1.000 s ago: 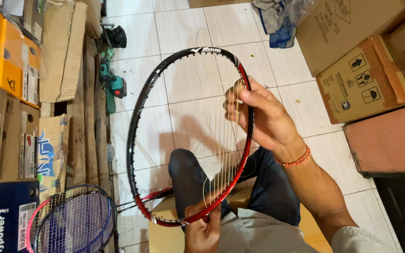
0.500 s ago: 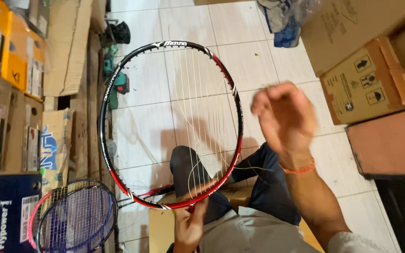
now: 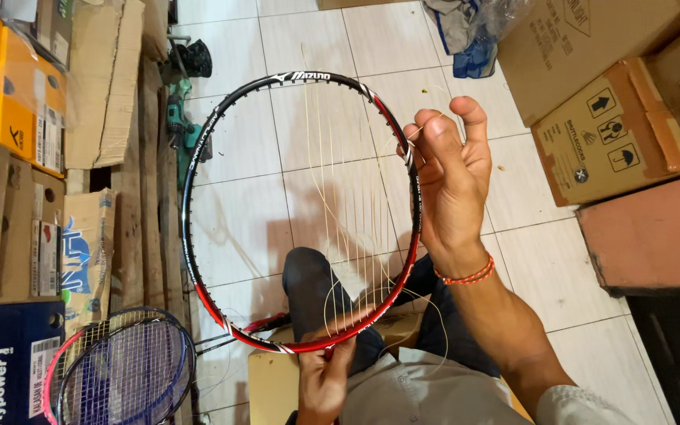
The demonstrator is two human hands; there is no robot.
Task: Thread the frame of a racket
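Pale square-tiled floor (image 3: 238,228) seen from above, hemmed by stock on both sides. Brown corrugated cardboard cartons (image 3: 592,86) are stacked at upper right, with a reddish-pink flat box (image 3: 655,236) below them at right. Orange and brown shoe-type boxes (image 3: 1,118) line the left edge, a dark blue carton (image 3: 1,370) sits at lower left. A crumpled grey-blue cloth in clear plastic (image 3: 474,31) lies at top centre. Two strung racquets with pink and blue frames (image 3: 120,370) are laid on the floor at lower left.

Centre frame: a black-and-red badminton racquet frame (image 3: 198,197) is held upright-ish over the floor, head toward the top of the frame, only partly strung. Thin pale yellow string (image 3: 340,197) is run as vertical mains across the right half of the head; left half is open.

Left hand (image 3: 320,378), bottom centre, is closed around the racquet at its throat. Right hand (image 3: 450,181), right of centre, is raised just beside the right rim, fingers (image 3: 434,142) pinched on a loose length of the string; a red braided bracelet (image 3: 466,275) is worn on that wrist. Hands are well apart. A dark-trousered knee (image 3: 316,283) is visible behind the strings.
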